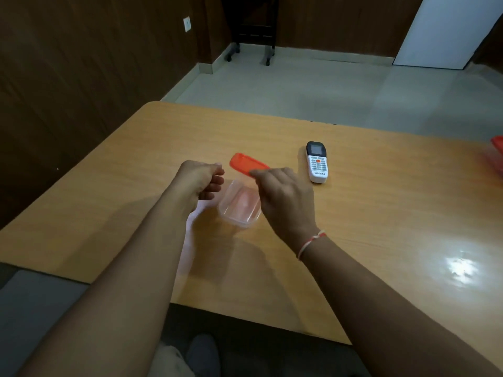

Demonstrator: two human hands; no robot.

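Observation:
A clear plastic container (239,205) stands open on the wooden table (381,213). My right hand (283,197) hovers over its right side and pinches the near end of an orange lid (246,164), which is tilted above the container's far edge. My left hand (202,180) is just left of the container, fingers loosely curled, holding nothing; whether it touches the container's wall I cannot tell.
A white and black remote control (317,162) lies on the table to the right of the lid. Another orange-lidded container (497,155) shows at the right edge. Beyond the table are floor, dark wood walls and a wheeled stand (250,36).

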